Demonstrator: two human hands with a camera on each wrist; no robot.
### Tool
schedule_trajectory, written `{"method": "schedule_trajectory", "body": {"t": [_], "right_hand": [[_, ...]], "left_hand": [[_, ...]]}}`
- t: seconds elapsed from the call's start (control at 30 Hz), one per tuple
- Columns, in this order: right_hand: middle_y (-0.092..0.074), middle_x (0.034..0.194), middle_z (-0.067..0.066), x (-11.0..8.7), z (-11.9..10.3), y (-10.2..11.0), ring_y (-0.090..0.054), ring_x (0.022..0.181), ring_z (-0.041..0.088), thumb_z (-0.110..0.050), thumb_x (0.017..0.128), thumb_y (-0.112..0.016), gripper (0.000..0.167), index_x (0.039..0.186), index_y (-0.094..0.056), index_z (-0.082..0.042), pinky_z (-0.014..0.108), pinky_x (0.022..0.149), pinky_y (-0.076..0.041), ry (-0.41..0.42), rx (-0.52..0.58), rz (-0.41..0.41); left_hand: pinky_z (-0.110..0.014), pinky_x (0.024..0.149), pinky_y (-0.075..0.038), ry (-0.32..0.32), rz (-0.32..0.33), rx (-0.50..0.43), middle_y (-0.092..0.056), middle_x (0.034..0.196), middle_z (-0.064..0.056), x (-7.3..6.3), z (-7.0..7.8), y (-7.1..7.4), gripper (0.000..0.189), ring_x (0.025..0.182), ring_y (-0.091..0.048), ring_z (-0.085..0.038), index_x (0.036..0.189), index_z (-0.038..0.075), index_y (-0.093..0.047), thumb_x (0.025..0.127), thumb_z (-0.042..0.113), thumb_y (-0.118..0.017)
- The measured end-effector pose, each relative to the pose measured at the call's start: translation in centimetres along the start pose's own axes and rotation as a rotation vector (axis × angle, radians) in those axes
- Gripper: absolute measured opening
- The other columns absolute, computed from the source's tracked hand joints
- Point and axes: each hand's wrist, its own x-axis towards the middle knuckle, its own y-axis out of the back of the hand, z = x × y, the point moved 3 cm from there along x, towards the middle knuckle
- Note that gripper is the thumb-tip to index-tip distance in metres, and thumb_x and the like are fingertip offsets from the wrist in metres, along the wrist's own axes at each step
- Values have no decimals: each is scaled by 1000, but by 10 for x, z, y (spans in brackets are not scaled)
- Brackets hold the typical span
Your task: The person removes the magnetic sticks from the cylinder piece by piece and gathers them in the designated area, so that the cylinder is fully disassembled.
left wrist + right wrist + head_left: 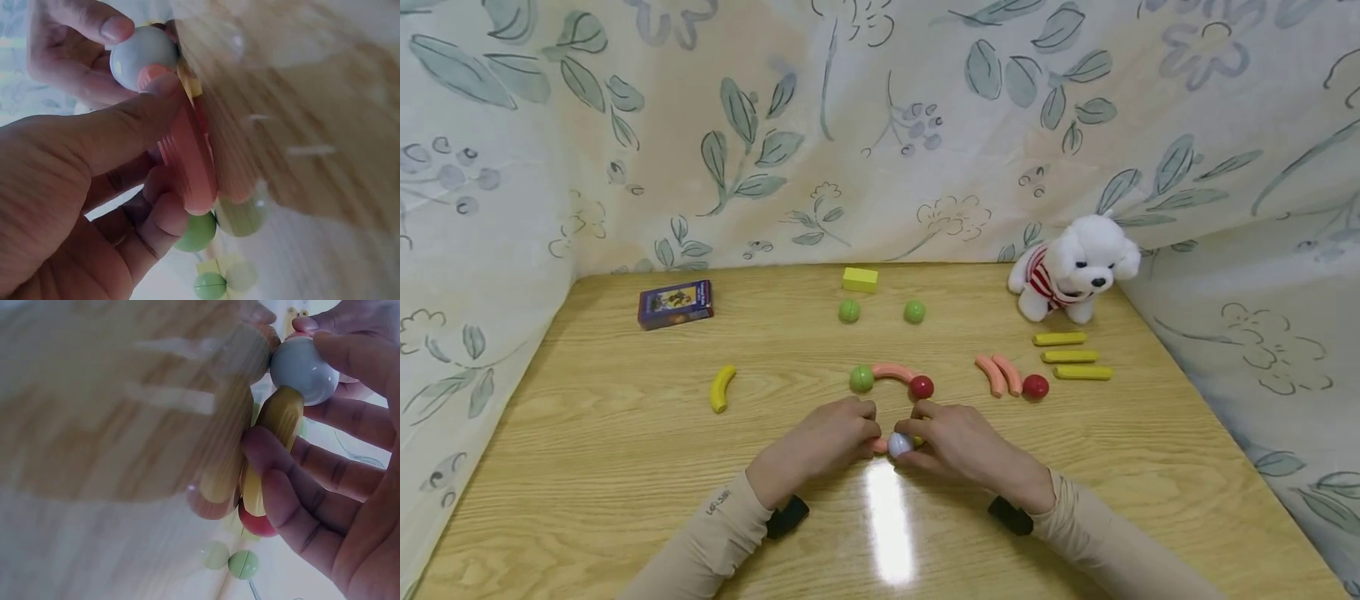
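Observation:
My left hand [835,432] pinches a curved pink stick [190,156] between thumb and fingers, low over the table. One end of that stick meets a white ball [899,445]. My right hand [962,442] holds the white ball with thumb and forefinger, while its other fingers curl round a yellow stick [281,415] on the ball's other side. Just beyond the hands lies another curved pink stick [892,372] with a green ball [862,378] at its left end and a red ball [921,387] at its right. In the head view, fingers hide most of the held sticks.
Two green balls [914,312] and a yellow block [860,280] stand at the back. On the right are two pink sticks [990,376], a red ball [1035,387], several yellow sticks [1070,357] and a plush dog [1067,271]. A yellow curved stick [722,389] and a card box [676,304] lie left.

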Motion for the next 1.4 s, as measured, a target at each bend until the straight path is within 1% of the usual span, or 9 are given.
{"method": "schedule_trajectory", "body": {"t": [0.13,0.37,0.53,0.7,0.77,0.93,1.17,1.3,1.4], "right_hand": [[-64,90,-6,-3,3,2,-49,61,0,-44,85,-73,26,96,-75,-21,15,54,-40,-34,10,-5],[-65,91,-6,-6,5,3,-51,63,1,-43,85,-73,25,96,-75,-21,16,55,-41,-39,28,5],[-65,92,-5,-6,4,2,-51,65,1,-44,85,-72,27,98,-75,-20,16,56,-41,-36,35,-9],[-66,93,-4,-5,6,2,-57,67,4,-42,86,-72,26,98,-75,-18,18,57,-44,-27,3,-4],[-66,93,-3,-6,6,2,-57,66,4,-41,86,-72,26,98,-75,-18,18,56,-44,-26,-4,-8],[-66,91,-4,-6,6,1,-51,63,0,-42,87,-71,27,98,-75,-18,15,55,-41,0,-3,-1],[-65,90,-3,-6,6,2,-48,61,-1,-41,88,-70,26,98,-75,-17,14,54,-40,11,-15,0],[-65,90,-3,-7,6,2,-49,62,0,-40,87,-70,26,98,-75,-17,15,54,-40,9,-16,0],[-65,91,-3,-7,6,3,-50,62,0,-40,88,-70,25,98,-75,-18,15,55,-41,7,-13,0]], "left_hand": [[-17,56,-38,27,-30,43,-51,72,5,0,-1,2,20,63,-42,-7,73,16,-72,88,29,-70],[-18,60,-42,-3,-54,104,-55,76,5,0,2,3,14,69,-48,-10,82,18,-73,90,27,-66],[-20,61,-45,68,-57,115,-58,79,6,-12,-4,7,9,71,-51,-11,81,19,-72,89,22,-68],[-22,57,-44,115,-40,130,-58,79,6,-24,-11,16,12,68,-51,-12,74,19,-67,79,15,-77],[-23,54,-43,101,-22,177,-57,77,5,-26,-12,17,15,65,-50,-12,71,19,-65,76,16,-78],[-21,52,-41,45,-18,385,-54,74,4,-36,-19,21,15,64,-50,-12,73,18,-63,82,14,-74],[-22,53,-42,-42,45,578,-56,80,-2,-63,-44,43,18,68,-52,-13,81,11,-59,79,5,-76],[-24,55,-43,-42,21,656,-56,81,-3,-80,-61,48,20,70,-50,-15,81,9,-58,76,4,-77],[-23,57,-41,-38,-20,673,-56,80,-4,-89,-68,49,21,70,-46,-15,78,7,-57,75,2,-77]]}}
